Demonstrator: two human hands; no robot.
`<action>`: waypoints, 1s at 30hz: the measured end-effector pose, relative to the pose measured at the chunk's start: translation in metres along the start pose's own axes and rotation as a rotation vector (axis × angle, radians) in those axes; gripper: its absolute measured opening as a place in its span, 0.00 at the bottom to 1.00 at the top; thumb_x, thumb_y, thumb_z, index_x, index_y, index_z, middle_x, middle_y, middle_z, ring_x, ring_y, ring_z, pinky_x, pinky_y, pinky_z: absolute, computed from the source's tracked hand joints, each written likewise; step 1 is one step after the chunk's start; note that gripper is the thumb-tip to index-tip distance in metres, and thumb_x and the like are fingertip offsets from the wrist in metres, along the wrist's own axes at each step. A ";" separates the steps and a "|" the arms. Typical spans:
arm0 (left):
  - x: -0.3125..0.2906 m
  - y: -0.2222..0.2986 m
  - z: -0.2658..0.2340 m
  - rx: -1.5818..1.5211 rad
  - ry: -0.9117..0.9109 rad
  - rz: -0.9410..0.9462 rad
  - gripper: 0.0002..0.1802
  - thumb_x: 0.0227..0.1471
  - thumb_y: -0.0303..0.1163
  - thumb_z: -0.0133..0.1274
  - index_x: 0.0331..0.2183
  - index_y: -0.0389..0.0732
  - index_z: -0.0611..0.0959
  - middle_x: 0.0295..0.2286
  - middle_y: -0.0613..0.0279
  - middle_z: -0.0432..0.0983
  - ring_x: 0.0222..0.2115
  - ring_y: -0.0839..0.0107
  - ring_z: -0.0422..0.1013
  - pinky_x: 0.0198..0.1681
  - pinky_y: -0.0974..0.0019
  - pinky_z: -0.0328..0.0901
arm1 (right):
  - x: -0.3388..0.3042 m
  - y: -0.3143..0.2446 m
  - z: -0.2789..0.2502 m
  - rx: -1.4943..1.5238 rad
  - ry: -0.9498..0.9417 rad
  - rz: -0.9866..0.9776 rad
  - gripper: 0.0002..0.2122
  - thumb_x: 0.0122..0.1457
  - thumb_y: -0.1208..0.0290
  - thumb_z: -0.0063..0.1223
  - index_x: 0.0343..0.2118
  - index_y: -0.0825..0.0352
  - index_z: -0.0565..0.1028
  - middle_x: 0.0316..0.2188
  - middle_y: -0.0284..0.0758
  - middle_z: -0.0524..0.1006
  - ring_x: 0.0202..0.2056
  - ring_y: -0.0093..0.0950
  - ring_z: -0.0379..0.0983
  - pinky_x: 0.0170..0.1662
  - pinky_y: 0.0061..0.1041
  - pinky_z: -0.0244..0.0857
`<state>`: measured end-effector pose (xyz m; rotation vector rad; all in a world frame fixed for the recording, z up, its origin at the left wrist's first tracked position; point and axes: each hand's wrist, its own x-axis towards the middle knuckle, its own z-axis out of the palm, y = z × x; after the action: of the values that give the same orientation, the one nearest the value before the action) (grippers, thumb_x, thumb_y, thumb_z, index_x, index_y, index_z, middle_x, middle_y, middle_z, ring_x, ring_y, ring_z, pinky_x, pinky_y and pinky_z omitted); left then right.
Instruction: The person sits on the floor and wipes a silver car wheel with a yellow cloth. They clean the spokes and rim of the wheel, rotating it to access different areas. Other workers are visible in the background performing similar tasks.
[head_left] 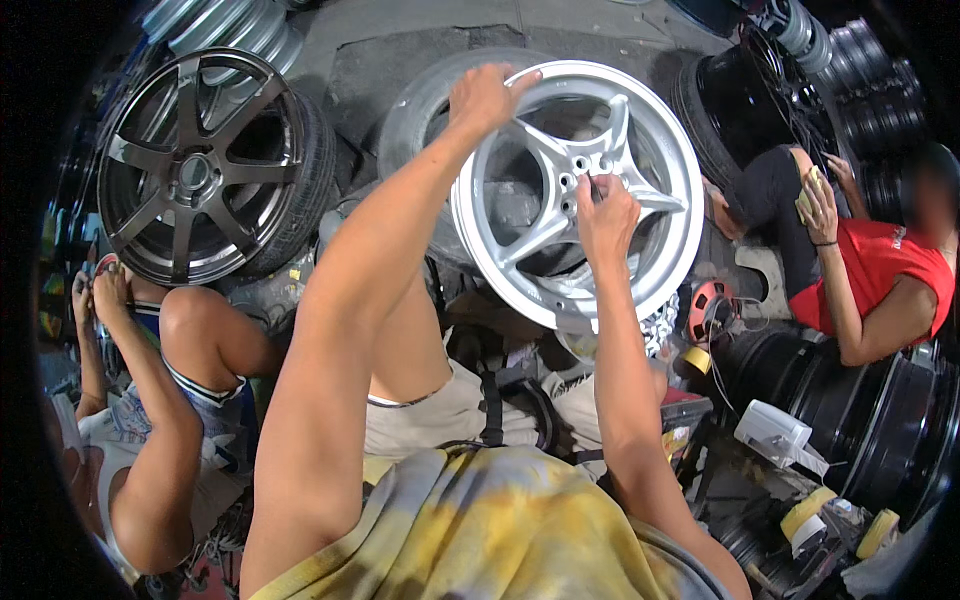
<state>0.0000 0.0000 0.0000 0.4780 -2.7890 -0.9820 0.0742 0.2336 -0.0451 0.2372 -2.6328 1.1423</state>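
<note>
A silver five-spoke alloy wheel (690, 220) is tilted up in front of me. My left hand (485, 98) grips its upper left edge, with a finger lying along the rim. At the hub, among the bolt holes, my right hand (608, 222) has its fingers pinched together. Something small and dark shows at those fingertips, too small to name. Behind the wheel's left side sits a grey, dusty tire (400, 125), partly hidden by the wheel and my left arm.
A dark multi-spoke wheel with tire (195, 175) stands at left, beside a seated person (150, 400). At right sits another person in a red top (880, 270), holding a yellowish pad. Black wheels (850, 410), a red reel (712, 308) and a white box-shaped device (775, 430) lie lower right.
</note>
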 end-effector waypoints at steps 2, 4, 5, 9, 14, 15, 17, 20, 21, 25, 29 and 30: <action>0.007 0.000 -0.009 0.049 0.005 0.026 0.37 0.54 0.65 0.52 0.47 0.42 0.85 0.40 0.42 0.82 0.47 0.45 0.76 0.51 0.47 0.68 | -0.005 -0.005 0.005 0.021 0.005 0.023 0.11 0.56 0.67 0.61 0.31 0.73 0.79 0.30 0.50 0.81 0.33 0.49 0.79 0.40 0.42 0.70; -0.007 0.000 0.012 -0.059 0.023 -0.029 0.36 0.54 0.65 0.52 0.47 0.43 0.85 0.41 0.43 0.81 0.46 0.45 0.76 0.50 0.47 0.68 | -0.011 -0.001 -0.023 -0.058 -0.062 -0.029 0.11 0.57 0.68 0.61 0.31 0.73 0.79 0.30 0.50 0.81 0.33 0.49 0.79 0.40 0.42 0.70; -0.007 -0.002 0.013 -0.074 0.044 -0.029 0.35 0.54 0.64 0.52 0.48 0.43 0.85 0.41 0.43 0.81 0.46 0.45 0.76 0.50 0.46 0.68 | -0.013 -0.005 -0.024 -0.057 -0.068 -0.047 0.11 0.57 0.68 0.60 0.31 0.74 0.79 0.29 0.50 0.81 0.33 0.49 0.79 0.40 0.42 0.70; -0.006 -0.001 0.002 -0.011 0.022 -0.009 0.35 0.55 0.63 0.52 0.48 0.43 0.85 0.42 0.43 0.81 0.47 0.45 0.76 0.52 0.47 0.68 | -0.001 -0.007 -0.007 0.033 -0.007 -0.019 0.10 0.57 0.69 0.60 0.31 0.74 0.79 0.29 0.50 0.81 0.33 0.49 0.79 0.40 0.42 0.70; -0.006 0.002 -0.001 0.001 -0.025 -0.028 0.35 0.55 0.63 0.52 0.48 0.43 0.85 0.42 0.43 0.81 0.47 0.45 0.75 0.53 0.47 0.67 | -0.009 0.001 -0.016 -0.017 -0.021 -0.014 0.11 0.57 0.69 0.61 0.32 0.75 0.79 0.29 0.52 0.81 0.33 0.49 0.79 0.40 0.41 0.71; -0.002 0.001 -0.002 -0.008 -0.021 -0.015 0.35 0.55 0.63 0.52 0.48 0.43 0.85 0.43 0.43 0.81 0.48 0.46 0.75 0.53 0.47 0.67 | -0.008 -0.001 -0.014 0.034 -0.017 0.003 0.11 0.57 0.69 0.61 0.32 0.75 0.79 0.29 0.52 0.81 0.33 0.49 0.79 0.40 0.41 0.71; -0.002 0.001 0.000 -0.006 0.021 -0.006 0.35 0.55 0.63 0.52 0.48 0.42 0.85 0.43 0.42 0.81 0.48 0.46 0.75 0.53 0.47 0.67 | -0.006 -0.004 -0.011 0.136 -0.008 0.034 0.11 0.57 0.69 0.61 0.32 0.75 0.79 0.30 0.52 0.81 0.34 0.48 0.79 0.40 0.40 0.71; -0.005 0.001 0.001 -0.006 -0.004 -0.029 0.36 0.55 0.64 0.51 0.48 0.42 0.85 0.43 0.42 0.81 0.48 0.46 0.75 0.53 0.47 0.67 | -0.014 -0.003 -0.021 0.011 -0.088 -0.025 0.11 0.57 0.69 0.60 0.32 0.75 0.80 0.30 0.51 0.81 0.33 0.48 0.79 0.39 0.40 0.71; -0.004 0.002 0.000 -0.002 -0.027 -0.033 0.36 0.55 0.64 0.51 0.49 0.42 0.84 0.43 0.42 0.80 0.48 0.46 0.75 0.53 0.47 0.67 | -0.015 -0.004 -0.024 -0.007 -0.096 -0.039 0.11 0.57 0.69 0.60 0.32 0.75 0.80 0.30 0.51 0.81 0.33 0.48 0.79 0.40 0.40 0.71; -0.003 -0.001 0.003 -0.023 -0.015 -0.012 0.37 0.55 0.64 0.51 0.50 0.41 0.84 0.44 0.42 0.80 0.49 0.45 0.74 0.54 0.47 0.66 | -0.008 -0.010 -0.013 0.049 -0.048 0.055 0.12 0.57 0.67 0.61 0.32 0.75 0.80 0.30 0.51 0.81 0.33 0.49 0.80 0.40 0.41 0.71; -0.005 0.002 0.000 -0.001 -0.011 -0.032 0.38 0.55 0.64 0.51 0.51 0.41 0.83 0.45 0.42 0.80 0.50 0.45 0.74 0.55 0.47 0.66 | 0.000 -0.009 -0.009 -0.001 -0.052 0.111 0.15 0.55 0.65 0.62 0.32 0.76 0.81 0.28 0.53 0.81 0.33 0.49 0.80 0.40 0.41 0.71; -0.008 0.001 0.002 0.009 0.013 -0.041 0.38 0.55 0.64 0.51 0.51 0.41 0.83 0.45 0.42 0.80 0.50 0.45 0.74 0.55 0.47 0.66 | -0.008 -0.008 -0.016 -0.020 -0.077 0.127 0.15 0.55 0.64 0.62 0.32 0.76 0.81 0.28 0.53 0.81 0.33 0.49 0.80 0.40 0.40 0.71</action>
<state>0.0072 0.0049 -0.0014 0.5420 -2.7840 -0.9720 0.0867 0.2400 -0.0316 0.1136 -2.7597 1.1674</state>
